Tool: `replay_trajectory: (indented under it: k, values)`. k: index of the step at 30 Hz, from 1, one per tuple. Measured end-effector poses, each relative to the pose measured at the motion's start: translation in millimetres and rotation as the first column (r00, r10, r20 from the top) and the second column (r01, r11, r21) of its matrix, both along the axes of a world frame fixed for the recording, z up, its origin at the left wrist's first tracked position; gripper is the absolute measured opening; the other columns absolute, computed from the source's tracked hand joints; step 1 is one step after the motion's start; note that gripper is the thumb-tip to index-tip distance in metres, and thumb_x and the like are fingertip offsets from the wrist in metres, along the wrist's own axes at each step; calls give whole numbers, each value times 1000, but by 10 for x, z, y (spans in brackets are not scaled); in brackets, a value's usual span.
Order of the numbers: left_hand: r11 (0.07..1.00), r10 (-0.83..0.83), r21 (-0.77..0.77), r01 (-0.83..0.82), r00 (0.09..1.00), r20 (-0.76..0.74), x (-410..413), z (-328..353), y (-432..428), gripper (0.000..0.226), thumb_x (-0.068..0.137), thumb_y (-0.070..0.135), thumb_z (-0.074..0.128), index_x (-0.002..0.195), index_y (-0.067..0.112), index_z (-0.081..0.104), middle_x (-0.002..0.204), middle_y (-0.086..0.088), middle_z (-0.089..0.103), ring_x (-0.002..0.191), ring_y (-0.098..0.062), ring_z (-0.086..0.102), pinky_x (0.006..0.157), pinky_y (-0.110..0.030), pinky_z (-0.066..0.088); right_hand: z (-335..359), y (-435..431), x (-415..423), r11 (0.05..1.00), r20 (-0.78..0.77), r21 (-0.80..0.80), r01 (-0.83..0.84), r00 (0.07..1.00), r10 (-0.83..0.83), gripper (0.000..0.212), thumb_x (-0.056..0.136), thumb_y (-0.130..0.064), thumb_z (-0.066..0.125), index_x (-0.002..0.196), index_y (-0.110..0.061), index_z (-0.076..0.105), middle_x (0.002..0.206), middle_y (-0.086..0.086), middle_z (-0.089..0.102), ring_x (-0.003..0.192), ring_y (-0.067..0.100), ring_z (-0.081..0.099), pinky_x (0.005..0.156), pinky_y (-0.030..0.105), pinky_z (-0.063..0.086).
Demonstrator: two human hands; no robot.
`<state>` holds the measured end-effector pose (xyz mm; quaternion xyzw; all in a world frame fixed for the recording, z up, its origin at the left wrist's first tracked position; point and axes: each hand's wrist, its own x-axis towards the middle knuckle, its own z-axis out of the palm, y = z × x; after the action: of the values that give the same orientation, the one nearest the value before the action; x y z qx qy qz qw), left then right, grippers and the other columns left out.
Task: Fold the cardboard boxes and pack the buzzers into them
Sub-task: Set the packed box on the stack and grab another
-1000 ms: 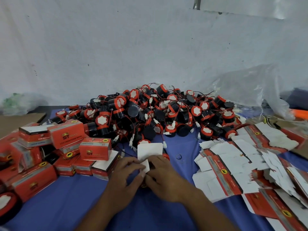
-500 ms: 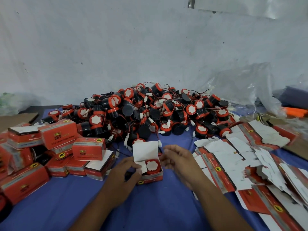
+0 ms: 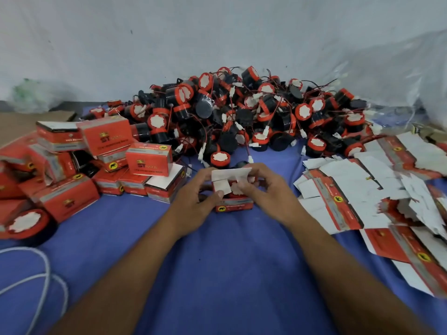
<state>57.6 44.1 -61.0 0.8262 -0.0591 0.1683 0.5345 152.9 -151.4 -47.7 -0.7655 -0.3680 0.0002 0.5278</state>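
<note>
Fingers (image 3: 219, 193) of both hands pinch the open box's (image 3: 233, 204) white flaps between them.

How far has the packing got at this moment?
Done: a stack of closed boxes at left. In hand: the left hand and right hand hold an open box, folding its white flaps over the buzzer inside. Left: a large buzzer pile and many flat cartons at right.
</note>
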Motion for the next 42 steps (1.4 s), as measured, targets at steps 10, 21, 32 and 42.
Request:
replay_trajectory:
  k: [10,21,32,42]
  values:
    - [997,61,53,-59,997,-39,-6,-5,55,47,82,55,63,123,32,60,125,12,60,115,-4,58,92,-27,52,-69,-18,-4,997,-99,25,-74,992,76,30,94,-17,69,124,-18,67,113,-16,64,103,5,63,90,25,52]
    - [968,113,212,-136,987,114,35,-8,69,22,88,17,72,110,15,71,121,7,63,112,-3,58,97,-28,50,-108,-13,-4,995,-62,-54,-84,995,81,29,91,-16,71,121,-14,72,129,-10,63,123,-3,53,104,13,40]
    - [933,51,344,-109,983,175,-53,-12,62,31,91,22,65,120,9,69,136,5,59,127,-9,55,104,-21,45,-103,-74,-5,976,-13,-140,-166,986,166,29,101,-23,56,127,-20,69,148,-6,50,140,1,38,115,31,38]
    - [899,58,397,-186,948,314,-53,-9,20,29,86,6,72,114,4,71,121,4,65,119,-15,60,101,-32,49,-98,-39,-16,983,136,-141,-119,981,138,32,97,-21,64,129,-18,66,132,-10,59,131,0,47,108,15,35]
